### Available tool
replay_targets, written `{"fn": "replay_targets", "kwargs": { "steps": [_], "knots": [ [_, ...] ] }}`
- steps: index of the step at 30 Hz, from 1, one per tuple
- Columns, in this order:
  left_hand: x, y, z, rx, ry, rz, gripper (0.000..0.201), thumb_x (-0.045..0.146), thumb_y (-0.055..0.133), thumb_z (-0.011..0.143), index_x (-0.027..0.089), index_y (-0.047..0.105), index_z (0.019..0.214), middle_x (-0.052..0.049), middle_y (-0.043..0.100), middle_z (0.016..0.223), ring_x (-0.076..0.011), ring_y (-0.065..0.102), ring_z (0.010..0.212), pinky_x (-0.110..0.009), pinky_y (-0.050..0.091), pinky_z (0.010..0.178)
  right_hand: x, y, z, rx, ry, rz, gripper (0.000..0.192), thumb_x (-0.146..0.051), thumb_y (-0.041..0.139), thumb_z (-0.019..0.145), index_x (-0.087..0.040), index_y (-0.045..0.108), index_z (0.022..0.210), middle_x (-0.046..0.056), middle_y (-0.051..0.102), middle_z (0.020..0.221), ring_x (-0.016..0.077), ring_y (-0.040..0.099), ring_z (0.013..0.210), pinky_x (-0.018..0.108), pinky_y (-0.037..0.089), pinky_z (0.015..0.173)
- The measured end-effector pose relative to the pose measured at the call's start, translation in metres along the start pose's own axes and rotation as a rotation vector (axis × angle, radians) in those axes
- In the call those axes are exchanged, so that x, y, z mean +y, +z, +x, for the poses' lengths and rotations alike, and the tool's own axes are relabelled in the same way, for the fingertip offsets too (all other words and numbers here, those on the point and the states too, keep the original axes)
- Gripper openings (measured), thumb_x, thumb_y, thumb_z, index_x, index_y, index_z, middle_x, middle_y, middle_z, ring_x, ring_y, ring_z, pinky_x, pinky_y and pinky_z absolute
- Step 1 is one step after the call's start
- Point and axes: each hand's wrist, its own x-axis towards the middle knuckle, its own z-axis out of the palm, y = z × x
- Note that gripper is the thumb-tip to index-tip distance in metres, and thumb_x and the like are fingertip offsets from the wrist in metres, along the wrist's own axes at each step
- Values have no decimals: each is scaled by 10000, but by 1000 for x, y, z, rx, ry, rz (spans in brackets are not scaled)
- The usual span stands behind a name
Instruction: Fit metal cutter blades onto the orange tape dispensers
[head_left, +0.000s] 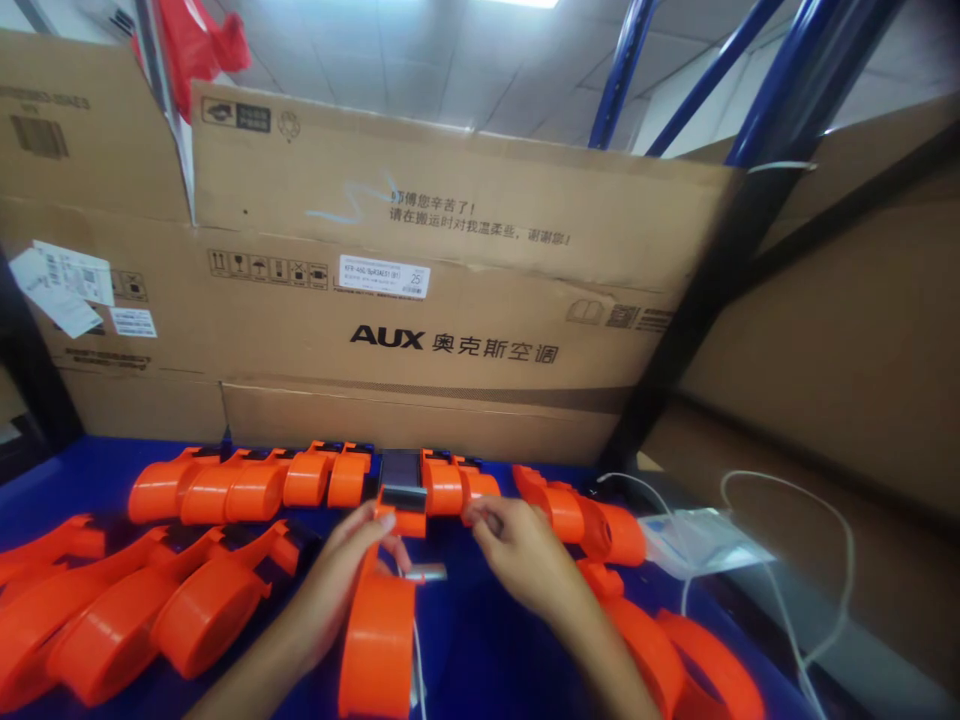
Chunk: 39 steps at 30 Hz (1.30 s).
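The left hand (341, 575) is closed round an orange tape dispenser (379, 630) that stands on the blue table (480, 640) just in front of the person; the thumb and fingers pinch its upper end, near the dark metal plate (403, 497) at the top. The dispenser's lower body runs out of the bottom edge of the picture, so its base cannot be seen. The right hand (521, 550) sits just beside it, fingers curled toward the same top end (whether they actually touch the dispenser or hold some small part is hard to make out, since the fingertips are blurred and partly turned away). A small silver piece (426, 572) shows between the two hands, too small to identify.

Behind the hands a row of orange dispensers (255, 485) lies along the foot of a big cardboard box (450, 290). More orange dispensers (120, 610) crowd the left side, cut off by the frame, and others (675, 650) lie to the right under the forearm. A clear plastic bag (697, 540) and a thin white cable (825, 560) lie at the table's right edge.
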Motion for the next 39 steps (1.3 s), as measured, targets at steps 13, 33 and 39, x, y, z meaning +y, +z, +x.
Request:
{"fn": "replay_targets", "kwargs": {
  "steps": [13, 33, 39],
  "knots": [
    [-4, -2, -5, -5, 3, 40, 249, 432, 662, 886, 189, 608, 875, 12, 676, 721, -109, 565, 501, -203, 476, 462, 8, -8, -12, -218, 209, -384, 80, -142, 710, 751, -207, 713, 797, 115, 756, 841, 300, 737, 839, 329, 474, 675],
    [-2, -1, -6, 17, 5, 82, 347, 482, 653, 872, 171, 632, 720, 15, 636, 651, -108, 542, 480, -213, 458, 475, 0, -5, -9, -107, 110, -359, 66, -230, 623, 869, -201, 677, 845, 120, 747, 834, 298, 727, 824, 332, 470, 678],
    [-12, -7, 2, 4, 9, 39, 274, 444, 702, 836, 180, 655, 889, -15, 699, 715, -136, 588, 538, -232, 479, 522, -12, 6, -7, 114, -91, 194, 64, -216, 546, 889, -228, 578, 835, -4, 667, 647, 172, 638, 574, 239, 433, 544]
  ]
}}
